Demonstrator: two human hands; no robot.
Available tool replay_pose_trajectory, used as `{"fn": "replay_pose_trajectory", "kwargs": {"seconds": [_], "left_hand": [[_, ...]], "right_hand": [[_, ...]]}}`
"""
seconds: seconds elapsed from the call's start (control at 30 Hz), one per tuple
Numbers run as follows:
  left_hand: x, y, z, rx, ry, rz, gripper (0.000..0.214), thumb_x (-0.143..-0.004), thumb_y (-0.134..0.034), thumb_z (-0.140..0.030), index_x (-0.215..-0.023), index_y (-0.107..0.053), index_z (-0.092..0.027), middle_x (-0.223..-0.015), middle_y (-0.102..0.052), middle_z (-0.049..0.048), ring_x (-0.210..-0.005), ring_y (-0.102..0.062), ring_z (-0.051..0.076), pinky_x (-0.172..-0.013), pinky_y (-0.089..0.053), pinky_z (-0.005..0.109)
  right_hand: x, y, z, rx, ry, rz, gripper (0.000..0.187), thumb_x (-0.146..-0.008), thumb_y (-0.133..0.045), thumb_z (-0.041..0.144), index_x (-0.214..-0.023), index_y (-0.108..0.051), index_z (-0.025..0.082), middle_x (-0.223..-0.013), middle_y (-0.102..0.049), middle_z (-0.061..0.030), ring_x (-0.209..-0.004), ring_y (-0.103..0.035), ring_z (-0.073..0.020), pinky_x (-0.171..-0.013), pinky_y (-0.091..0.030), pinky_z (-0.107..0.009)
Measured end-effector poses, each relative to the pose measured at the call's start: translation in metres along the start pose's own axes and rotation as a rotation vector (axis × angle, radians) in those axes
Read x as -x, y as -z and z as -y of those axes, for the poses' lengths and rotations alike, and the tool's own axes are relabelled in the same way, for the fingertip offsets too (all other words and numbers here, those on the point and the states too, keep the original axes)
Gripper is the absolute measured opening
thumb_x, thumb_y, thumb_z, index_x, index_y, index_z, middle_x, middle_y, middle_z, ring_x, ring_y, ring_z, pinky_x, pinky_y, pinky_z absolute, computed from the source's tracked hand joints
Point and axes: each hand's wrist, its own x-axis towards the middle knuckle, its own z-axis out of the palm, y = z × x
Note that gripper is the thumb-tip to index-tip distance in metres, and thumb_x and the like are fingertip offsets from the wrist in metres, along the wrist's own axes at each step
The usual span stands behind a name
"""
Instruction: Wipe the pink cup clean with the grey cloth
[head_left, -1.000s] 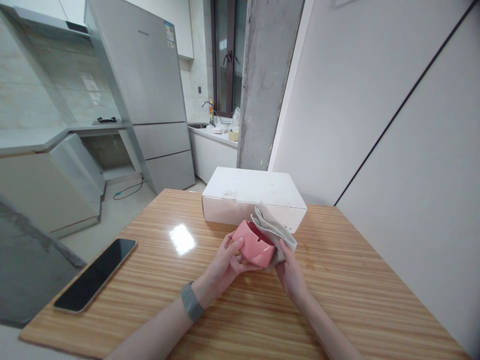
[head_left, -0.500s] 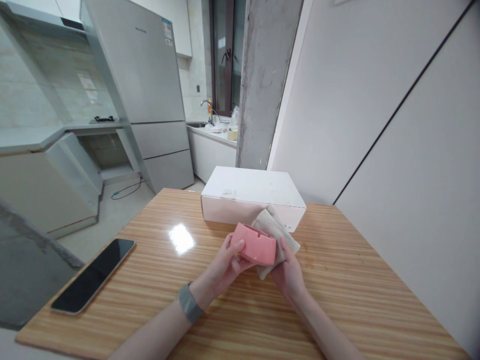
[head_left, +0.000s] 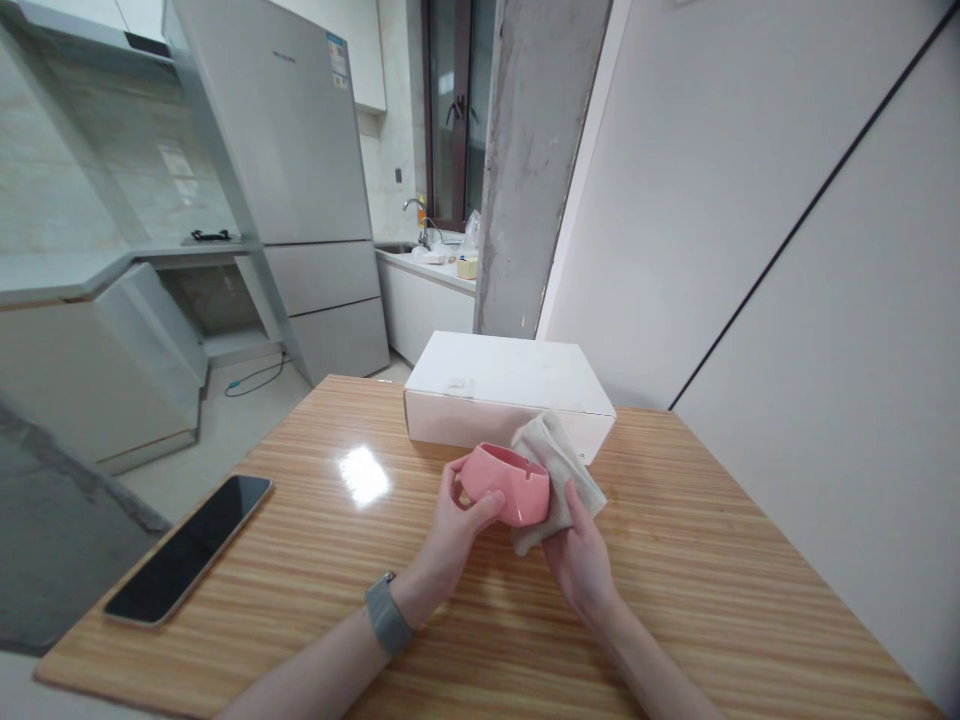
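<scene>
1. We've got our left hand point(head_left: 452, 535) pinching a glossy pink notched bowl point(head_left: 506, 488), kinda tilted over the striped wooden table point(head_left: 690, 560).
2. Our right hand point(head_left: 581, 563) grips a folded grey cloth point(head_left: 564, 478) against it.

1. One left grip point(head_left: 456, 535) and one right grip point(head_left: 581, 565): I count two.
2. One pink bowl point(head_left: 508, 486), in the left grip.
3. One grey cloth point(head_left: 564, 475), in the right grip.
4. One white box point(head_left: 510, 370), beyond both grips.
5. One phone point(head_left: 191, 550), well left of the left grip.
6. One wristband point(head_left: 388, 616), behind the left grip.
7. One tabletop point(head_left: 307, 540), I see, below both grips.
</scene>
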Motion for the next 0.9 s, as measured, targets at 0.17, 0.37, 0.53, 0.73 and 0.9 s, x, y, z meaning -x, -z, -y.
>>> {"fn": "replay_pose_trajectory", "kwargs": {"seconds": [0.17,0.37,0.53,0.73,0.9], "left_hand": [[-0.006,0.005,0.001,-0.042,-0.002,-0.095,0.059,-0.068,-0.082,-0.029,-0.115,-0.047,-0.022,-0.117,-0.057,0.0082,-0.102,-0.060,0.021,-0.086,-0.052,0.036],[-0.010,0.009,0.001,-0.072,0.097,-0.038,0.046,-0.080,-0.070,-0.046,-0.116,-0.051,-0.024,-0.123,-0.060,0.0089,-0.107,-0.061,0.022,-0.090,-0.050,0.037],[-0.010,0.009,-0.005,-0.072,0.074,0.068,0.035,-0.089,-0.059,-0.048,-0.113,-0.058,-0.023,-0.117,-0.065,0.0071,-0.102,-0.063,0.020,-0.094,-0.047,0.039],[-0.005,0.007,-0.004,0.058,0.093,0.194,0.046,-0.085,-0.066,-0.043,-0.126,-0.056,-0.025,-0.135,-0.057,0.0103,-0.121,-0.055,0.025,-0.099,-0.045,0.041],[-0.007,0.013,-0.001,0.087,0.172,0.305,0.061,-0.080,-0.066,-0.057,-0.126,-0.061,-0.018,-0.135,-0.058,0.0141,-0.128,-0.049,0.032,-0.108,-0.037,0.045]], "right_hand": [[0.002,-0.002,-0.011,-0.025,0.030,-0.009,0.046,-0.065,-0.077,0.059,-0.101,-0.076,0.030,-0.119,-0.073,0.0014,-0.129,-0.053,-0.0266,-0.113,-0.038,-0.040],[0.001,0.000,-0.008,-0.015,0.067,-0.028,0.042,-0.072,-0.074,0.055,-0.105,-0.074,0.029,-0.118,-0.073,0.0018,-0.125,-0.056,-0.0237,-0.108,-0.045,-0.037],[-0.004,0.005,0.007,-0.055,0.043,-0.108,0.037,-0.074,-0.073,0.051,-0.102,-0.075,0.028,-0.115,-0.075,-0.0001,-0.119,-0.061,-0.0234,-0.095,-0.054,-0.033],[0.000,-0.001,0.018,-0.114,-0.009,0.011,0.037,-0.073,-0.072,0.051,-0.099,-0.076,0.024,-0.111,-0.076,-0.0035,-0.122,-0.060,-0.0270,-0.108,-0.044,-0.038],[0.006,-0.007,0.017,-0.109,-0.040,0.060,0.042,-0.075,-0.071,0.052,-0.106,-0.074,0.024,-0.116,-0.074,-0.0020,-0.132,-0.051,-0.0261,-0.113,-0.038,-0.039]]}}
